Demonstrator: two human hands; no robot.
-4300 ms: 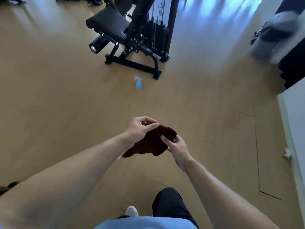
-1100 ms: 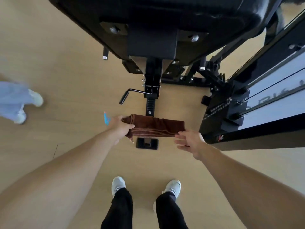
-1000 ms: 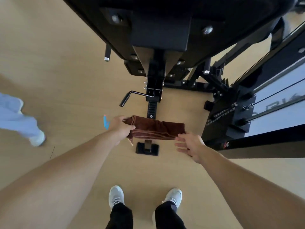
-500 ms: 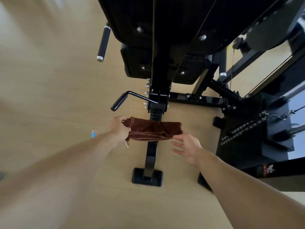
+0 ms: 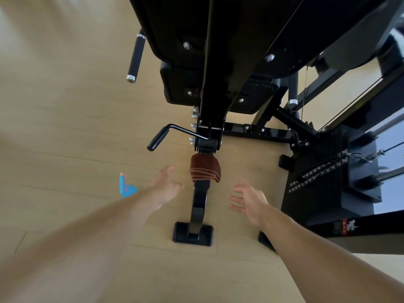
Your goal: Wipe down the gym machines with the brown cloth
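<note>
The brown cloth hangs folded over the black sloping bar of the gym machine, just below the pivot with the crank handle. Neither hand touches it. My left hand hovers just left of the cloth with its fingers loose. To the right of the bar, my right hand is spread with straight fingers. The machine's padded seat looms overhead at the top of the view.
A blue spray bottle lies on the wooden floor left of my left forearm. The bar ends in a black foot plate. The weight stack and cables stand at the right. A padded grip sticks out at upper left.
Both hands have let go of the cloth, which now hangs draped over the machine's bar. My hands have drawn apart to either side of it. The view has moved closer to the machine.
</note>
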